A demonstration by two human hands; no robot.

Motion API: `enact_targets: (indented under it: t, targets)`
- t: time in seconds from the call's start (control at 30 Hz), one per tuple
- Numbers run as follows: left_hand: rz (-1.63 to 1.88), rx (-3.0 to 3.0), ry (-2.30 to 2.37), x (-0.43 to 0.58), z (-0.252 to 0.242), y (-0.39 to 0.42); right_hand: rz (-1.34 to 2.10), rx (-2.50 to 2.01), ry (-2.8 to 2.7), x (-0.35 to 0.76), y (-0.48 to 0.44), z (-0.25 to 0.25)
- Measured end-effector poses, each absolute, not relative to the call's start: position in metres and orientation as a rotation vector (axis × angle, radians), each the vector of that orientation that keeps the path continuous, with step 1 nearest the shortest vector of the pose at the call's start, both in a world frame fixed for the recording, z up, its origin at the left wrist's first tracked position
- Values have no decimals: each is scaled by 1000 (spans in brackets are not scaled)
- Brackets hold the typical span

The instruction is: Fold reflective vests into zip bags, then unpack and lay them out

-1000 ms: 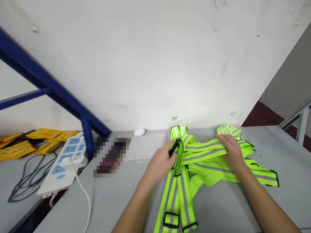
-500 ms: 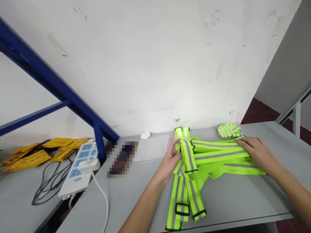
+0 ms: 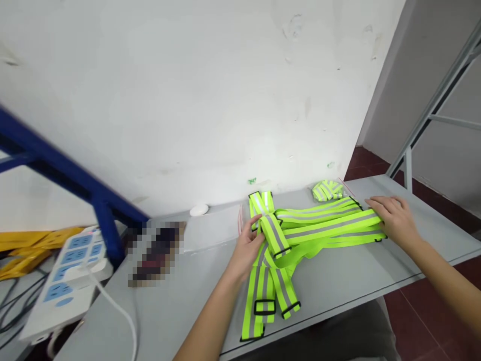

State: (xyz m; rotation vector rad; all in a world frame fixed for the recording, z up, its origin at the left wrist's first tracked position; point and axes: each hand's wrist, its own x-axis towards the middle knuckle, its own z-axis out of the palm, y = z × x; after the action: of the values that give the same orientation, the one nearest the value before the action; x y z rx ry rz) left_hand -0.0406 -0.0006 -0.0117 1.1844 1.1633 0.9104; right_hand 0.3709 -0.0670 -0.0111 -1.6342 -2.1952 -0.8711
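A neon-green reflective strap vest (image 3: 300, 235) with grey stripes and black buckles lies spread on the grey table (image 3: 338, 286). My left hand (image 3: 246, 246) rests at the vest's left side, fingers pinching the folded strap near the crossing. Over at the right end of the side straps, my right hand (image 3: 393, 219) lies flat on them, fingers stretched and pressing down. Two straps hang toward the table's front edge.
A folded green vest in a clear bag (image 3: 327, 190) lies by the wall. A white oval object (image 3: 199, 209), a clear bag (image 3: 212, 230) and a blurred dark item (image 3: 156, 250) sit left of the vest. A white power strip (image 3: 65, 278), blue frame (image 3: 101, 220) and yellow straps (image 3: 26, 245) stand farther left.
The view has swung right and the vest sits lower left in it. My right hand slid outward along the side straps to their end. My left hand stayed at the strap crossing.
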Motion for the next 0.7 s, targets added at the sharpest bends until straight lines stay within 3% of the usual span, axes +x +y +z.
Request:
enact_targets:
  t: [0.23, 0.4, 0.53, 0.7]
  targets:
    - [837, 1356, 1325, -43, -11, 0, -496, -1670, -2425, 376, -92, -37]
    - [847, 1345, 1305, -43, -13, 1, -432, -1696, -2451, 354, -100, -6]
    - [890, 1352, 1282, -42, -19, 1, -332, -1527, -2458, 293, -80, 21]
    - [1007, 1393, 1370, -41, -30, -1, -256, -1087, -2747, 189, -41, 11]
